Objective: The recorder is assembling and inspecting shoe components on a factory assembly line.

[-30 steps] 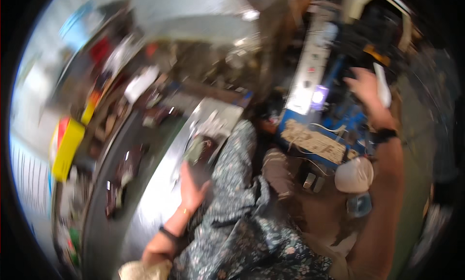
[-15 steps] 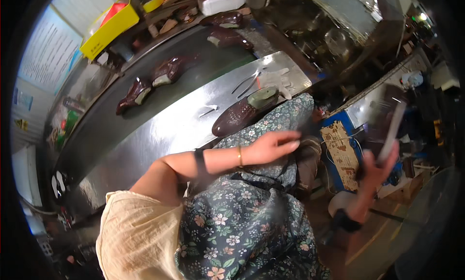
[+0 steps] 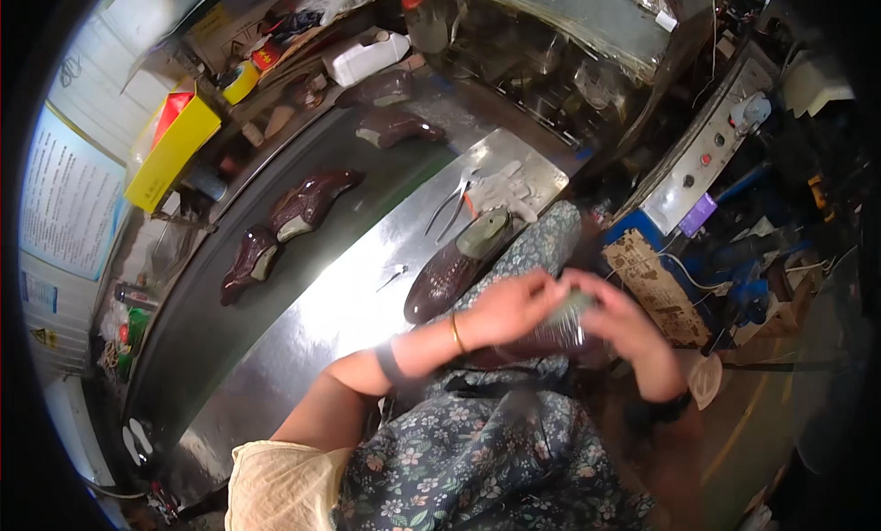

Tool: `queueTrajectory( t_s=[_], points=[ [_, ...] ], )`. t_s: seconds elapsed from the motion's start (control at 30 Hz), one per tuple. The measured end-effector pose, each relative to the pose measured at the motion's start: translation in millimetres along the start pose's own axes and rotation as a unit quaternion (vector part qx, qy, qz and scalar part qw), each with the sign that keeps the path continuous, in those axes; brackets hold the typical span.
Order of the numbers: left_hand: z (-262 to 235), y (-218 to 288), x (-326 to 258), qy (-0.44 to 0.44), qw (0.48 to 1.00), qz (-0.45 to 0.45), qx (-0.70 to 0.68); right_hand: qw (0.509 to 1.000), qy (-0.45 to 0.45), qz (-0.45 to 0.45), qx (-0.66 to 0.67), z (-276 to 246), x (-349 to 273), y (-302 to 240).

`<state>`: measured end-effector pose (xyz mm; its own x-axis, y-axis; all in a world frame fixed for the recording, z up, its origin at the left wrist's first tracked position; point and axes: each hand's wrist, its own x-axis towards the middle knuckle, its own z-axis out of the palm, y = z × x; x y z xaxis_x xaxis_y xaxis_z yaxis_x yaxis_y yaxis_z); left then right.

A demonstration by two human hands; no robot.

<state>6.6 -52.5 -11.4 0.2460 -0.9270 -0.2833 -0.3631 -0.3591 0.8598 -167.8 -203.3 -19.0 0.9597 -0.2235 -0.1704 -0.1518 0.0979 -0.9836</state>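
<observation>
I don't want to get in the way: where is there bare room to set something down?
The shiny metal tabletop looks free between the left arm and the dark curved belt. Its far end is crowded: metal pliers, pale flat scraps, a glossy brown shoe.

Pliers [image 3: 462,191] lie beside a shoe [image 3: 451,276] on the worktop [image 3: 303,322], left of what seems another shoe [image 3: 567,335] over the lap [image 3: 459,430]

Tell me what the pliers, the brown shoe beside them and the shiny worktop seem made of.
Pliers: probably steel, greyish with metallic glints. Brown shoe: perhaps leather or imitation, glossy and textured. Worktop: likely sheet metal, smooth, throwing back bright glare.
</observation>
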Motion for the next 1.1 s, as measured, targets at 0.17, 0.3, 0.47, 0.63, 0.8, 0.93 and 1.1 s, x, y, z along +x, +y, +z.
queueTrajectory(
  t_s=[0.17,0.3,0.47,0.63,0.8,0.93,1.1],
  points=[
    [-16.4,-52.1,9.2,0.323,0.924,0.204,0.002,0.931,0.159,0.129,0.301,-0.1,-55.0,50.3],
    [-37.9,-116.7,21.7,0.371,0.928,-0.020,0.033,0.931,0.202,0.019,0.303,-11.2,-4.5,12.8],
    [-37.3,-116.5,27.1,0.305,0.946,0.000,0.111,0.906,0.328,-0.118,0.241,-46.0,173.0,29.0],
    [-49.5,-133.9,39.3,0.244,0.920,-0.087,-0.295,0.919,0.334,-0.107,-0.177,-85.2,288.5,71.5],
    [-44.3,-70.8,18.7,0.239,0.720,-0.013,-0.652,0.984,0.069,-0.088,0.141,39.6,155.1,55.7],
    [-5.1,-26.8,38.5,0.106,0.758,0.087,-0.637,0.904,0.076,0.058,0.416,22.0,63.6,5.6],
    [5.5,-19.1,1.0,-0.060,0.916,0.130,-0.376,0.917,0.370,-0.152,0.011,-81.1,-42.1,-52.8]
  ],
)
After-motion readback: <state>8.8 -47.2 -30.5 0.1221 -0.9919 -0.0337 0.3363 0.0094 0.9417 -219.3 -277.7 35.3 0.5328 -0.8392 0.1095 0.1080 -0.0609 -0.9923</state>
